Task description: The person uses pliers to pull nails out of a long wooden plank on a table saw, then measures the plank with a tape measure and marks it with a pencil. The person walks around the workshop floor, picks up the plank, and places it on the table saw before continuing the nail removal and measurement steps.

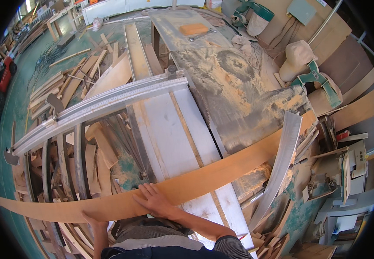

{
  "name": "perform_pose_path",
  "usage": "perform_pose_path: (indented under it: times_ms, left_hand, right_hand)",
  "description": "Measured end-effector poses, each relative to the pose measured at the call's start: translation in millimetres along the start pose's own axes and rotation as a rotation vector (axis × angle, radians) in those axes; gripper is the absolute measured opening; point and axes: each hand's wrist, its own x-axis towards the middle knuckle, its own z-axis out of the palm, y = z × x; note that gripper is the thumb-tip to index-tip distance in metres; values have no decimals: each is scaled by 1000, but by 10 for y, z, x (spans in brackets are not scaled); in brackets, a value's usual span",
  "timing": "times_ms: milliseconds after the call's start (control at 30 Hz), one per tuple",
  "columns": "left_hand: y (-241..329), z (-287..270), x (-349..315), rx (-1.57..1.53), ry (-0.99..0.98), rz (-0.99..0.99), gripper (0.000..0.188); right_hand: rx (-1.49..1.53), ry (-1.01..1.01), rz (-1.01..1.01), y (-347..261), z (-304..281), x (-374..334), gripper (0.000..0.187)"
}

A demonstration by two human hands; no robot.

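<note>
A long, narrow brown wooden board point(221, 172) lies across the sliding table saw, from the far left over the pale sliding table point(165, 129) to the right side. My left hand point(94, 220) grips its near edge, thumb on top; the other fingers are hidden beneath. Flat on the board's upper face rests my right hand point(154, 200), its fingers stretched toward the far edge. Beyond the board, the toothed saw blade point(200, 103) stands in its slot, apart from the wood.
A metal crosscut fence point(109, 105) spans the far left. Sawdust covers the saw's fixed table point(221, 82), which carries an orange block point(194, 29) and a wrench point(202, 35). A metal rail point(277, 172) stands at the right. Wood offcuts point(83, 73) litter the green floor.
</note>
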Motion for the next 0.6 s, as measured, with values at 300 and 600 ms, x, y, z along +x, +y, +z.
perform_pose_path:
  times_ms: [300, 600]
  left_hand:
    - [-755, -95, 71, 164, -111, 8, 77]
    - [-567, -521, -118, 777, -460, -155, 69]
  right_hand:
    - [-153, -107, 34, 504, -501, -314, 84]
    - [39, 143, 165, -132, -440, -383, 54]
